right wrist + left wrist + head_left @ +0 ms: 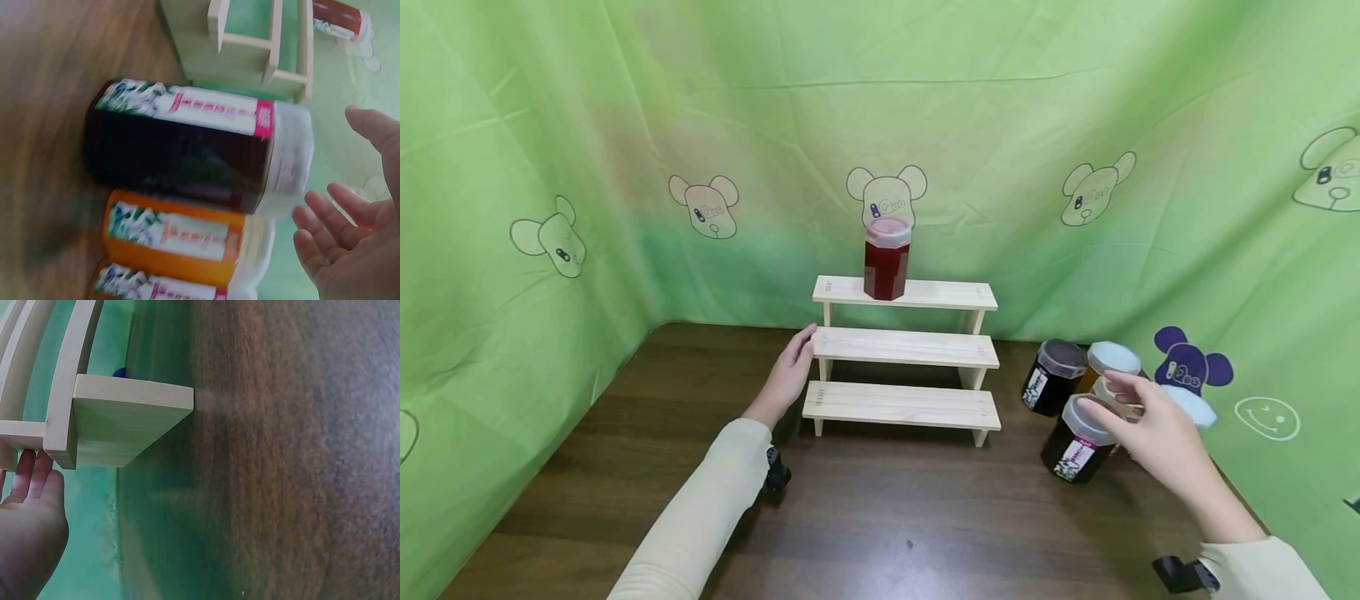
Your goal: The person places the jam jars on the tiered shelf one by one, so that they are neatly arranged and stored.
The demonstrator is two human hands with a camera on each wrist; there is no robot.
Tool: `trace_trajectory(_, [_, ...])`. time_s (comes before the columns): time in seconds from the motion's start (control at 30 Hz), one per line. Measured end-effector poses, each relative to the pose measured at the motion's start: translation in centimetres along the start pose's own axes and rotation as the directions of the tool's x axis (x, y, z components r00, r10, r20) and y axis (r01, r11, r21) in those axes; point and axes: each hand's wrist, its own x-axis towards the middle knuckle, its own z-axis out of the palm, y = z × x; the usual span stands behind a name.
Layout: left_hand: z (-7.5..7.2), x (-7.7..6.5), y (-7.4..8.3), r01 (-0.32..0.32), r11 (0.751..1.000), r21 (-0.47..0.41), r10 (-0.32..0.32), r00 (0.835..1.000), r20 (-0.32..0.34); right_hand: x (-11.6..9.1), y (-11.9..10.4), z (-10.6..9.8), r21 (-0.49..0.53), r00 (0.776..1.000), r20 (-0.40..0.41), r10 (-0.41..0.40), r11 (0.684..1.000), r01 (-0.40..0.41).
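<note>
A three-tier pale wooden step shelf (902, 404) stands mid-table. My left hand (790, 371) touches its left end by the middle tier; in the left wrist view the fingers (39, 478) reach against the wood. On the top tier stands a red jar (886, 271) with a translucent lid. My right hand (1157, 421) hovers by a dark jar (1078, 450) with a pink-and-white label. In the right wrist view, the thumb and fingers are spread apart, off this jar's whitish lid (290, 159), holding nothing.
Behind the nearest jar stand another dark jar (1051, 383) with a dark lid, an amber jar (175, 234) and others partly hidden by my right hand. A green cloth (760, 108) with bear-head drawings hangs around the brown wood-grain table (880, 517).
</note>
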Motion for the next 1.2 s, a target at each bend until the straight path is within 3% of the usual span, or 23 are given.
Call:
trace_trajectory(0.27, [-0.1, -0.1, -0.3, 0.006, 1.0, 0.013, -0.006, 1.0, -0.002, -1.5, 1.8, -0.3, -0.022, 1.0, -0.007, 0.002, 1.0, -0.002])
trace_trajectory(0.67, [-0.1, -0.2, -0.2, 0.002, 1.0, 0.007, -0.002, 1.0, 0.003, -3.2, 2.3, 1.7, -0.023, 0.983, 0.071, 0.168, 0.986, -0.167])
trace_trajectory(1.0, [-0.2, 0.3, -0.2, 0.016, 1.0, 0.016, -0.016, 1.0, -0.002, -3.3, 3.2, 3.0, -0.075, 0.968, 0.17, 0.185, 0.982, -0.175])
trace_trajectory(1.2, [-0.1, -0.2, 0.2, 0.003, 1.0, 0.02, -0.003, 1.0, -0.009, -3.4, 4.0, 4.0, -0.07, 0.96, 0.202, 0.195, 0.98, -0.184])
